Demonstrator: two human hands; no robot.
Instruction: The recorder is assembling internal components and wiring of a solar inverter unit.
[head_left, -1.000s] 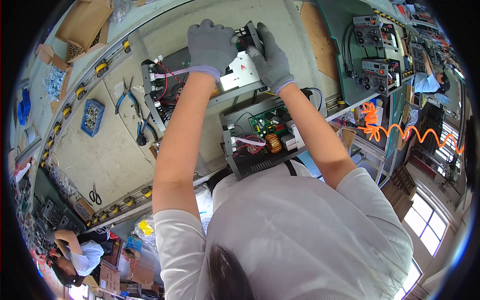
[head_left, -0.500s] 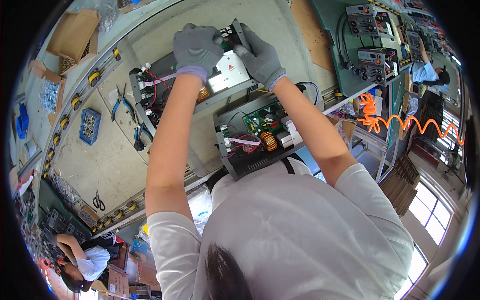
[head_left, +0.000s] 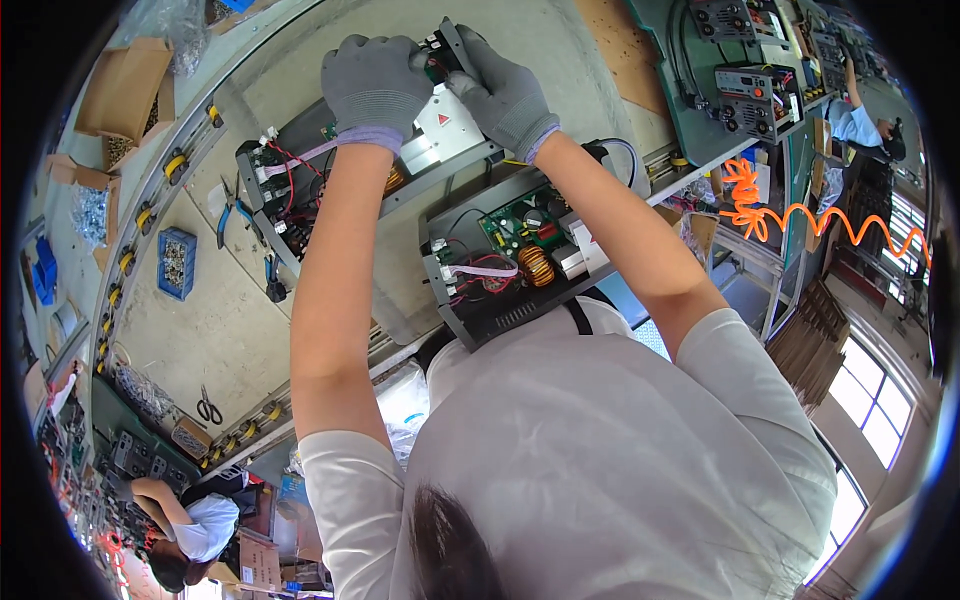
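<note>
Both my hands wear grey gloves with purple cuffs. They work at the far right end of an open black metal chassis that holds wiring, a copper coil and a silver plate. My left hand is closed, its curled fingers against the inner side of the end panel; what they pinch is hidden. My right hand grips that panel from the outer side, thumb inward. Nearer to me lies a second open chassis with a green circuit board and a copper coil; neither hand touches it.
Left of the chassis lie pliers, black-and-blue cutters and a blue tray of screws. Scissors lie further left. Finished-looking units stand on the green bench at right, near an orange coiled hose. Other people work nearby.
My hands and the far chassis sit slightly further up and left in the picture, as the whole view has shifted. Both hands keep nearly the same place on the end panel.
</note>
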